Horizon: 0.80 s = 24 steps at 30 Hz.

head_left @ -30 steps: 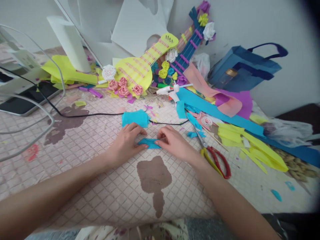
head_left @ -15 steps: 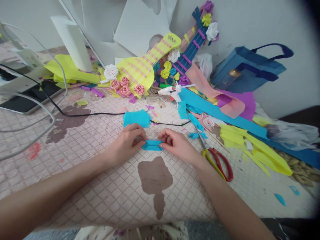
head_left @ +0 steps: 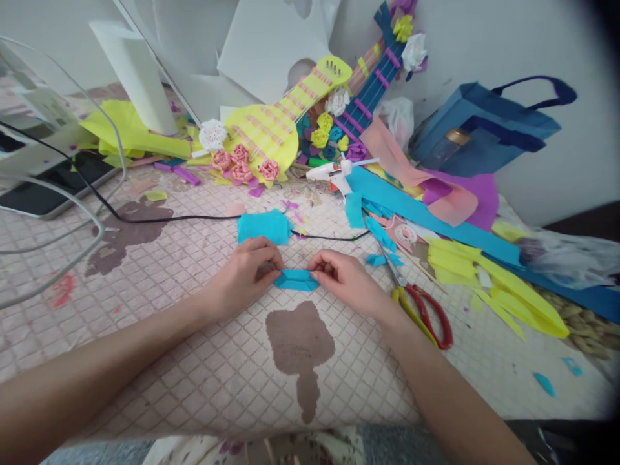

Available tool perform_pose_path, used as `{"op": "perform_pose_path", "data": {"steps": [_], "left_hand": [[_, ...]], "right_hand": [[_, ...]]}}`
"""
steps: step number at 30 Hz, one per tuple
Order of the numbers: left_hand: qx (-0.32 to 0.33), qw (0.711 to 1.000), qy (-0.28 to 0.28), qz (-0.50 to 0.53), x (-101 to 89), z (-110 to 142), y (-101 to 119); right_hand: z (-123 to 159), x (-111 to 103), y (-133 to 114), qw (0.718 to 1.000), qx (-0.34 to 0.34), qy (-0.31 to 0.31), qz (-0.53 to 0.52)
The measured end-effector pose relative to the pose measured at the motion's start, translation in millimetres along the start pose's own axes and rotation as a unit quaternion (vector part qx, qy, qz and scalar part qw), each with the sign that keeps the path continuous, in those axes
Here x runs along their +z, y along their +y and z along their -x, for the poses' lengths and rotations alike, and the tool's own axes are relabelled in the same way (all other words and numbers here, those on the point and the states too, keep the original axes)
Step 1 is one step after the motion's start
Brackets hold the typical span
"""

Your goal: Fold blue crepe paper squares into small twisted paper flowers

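Between my hands is a small folded strip of blue crepe paper (head_left: 296,280), its lower corners slanting inward. My left hand (head_left: 252,268) pinches its left end between thumb and fingers. At the right end, my right hand (head_left: 341,278) grips it the same way. Just beyond my left hand lies a blue paper piece (head_left: 264,227) across a black cable. Right of my right hand rest scissors (head_left: 421,313) with red and yellow handles, their blades near some blue scraps (head_left: 384,259).
Behind stand a yellow paper guitar (head_left: 271,135) with pink roses and a dark blue one (head_left: 365,97). A white glue gun (head_left: 334,173) lies before them. Blue paper (head_left: 436,223), yellow paper (head_left: 504,290) and a blue bag (head_left: 484,132) are at the right. Cables (head_left: 109,194) cross the left.
The lower corners of the blue strip now slant inward, where its ends looked squarer before. Both hands keep their pinch in nearly the same place. The view has shifted slightly.
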<state>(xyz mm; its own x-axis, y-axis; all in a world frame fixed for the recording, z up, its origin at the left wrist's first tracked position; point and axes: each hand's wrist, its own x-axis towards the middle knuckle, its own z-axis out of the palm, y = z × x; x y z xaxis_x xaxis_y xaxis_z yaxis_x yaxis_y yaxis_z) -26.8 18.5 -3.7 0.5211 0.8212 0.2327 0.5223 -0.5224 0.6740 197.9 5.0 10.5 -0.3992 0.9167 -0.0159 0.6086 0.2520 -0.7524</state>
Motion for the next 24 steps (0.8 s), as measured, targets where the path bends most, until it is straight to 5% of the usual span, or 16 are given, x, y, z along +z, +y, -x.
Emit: {"op": "perform_pose_path", "data": {"steps": [11,24], "left_hand": [[0.005,1.000,0.012,-0.022,1.8,1.3,-0.7],[0.047,0.996,0.023,-0.073,4.5,-1.2,-1.5]], "right_hand": [[2.2,-1.0,-2.0,1.000,0.009,0.003,-0.007],[1.8,4.9,1.9,0.990,-0.073,0.042,0.109]]}}
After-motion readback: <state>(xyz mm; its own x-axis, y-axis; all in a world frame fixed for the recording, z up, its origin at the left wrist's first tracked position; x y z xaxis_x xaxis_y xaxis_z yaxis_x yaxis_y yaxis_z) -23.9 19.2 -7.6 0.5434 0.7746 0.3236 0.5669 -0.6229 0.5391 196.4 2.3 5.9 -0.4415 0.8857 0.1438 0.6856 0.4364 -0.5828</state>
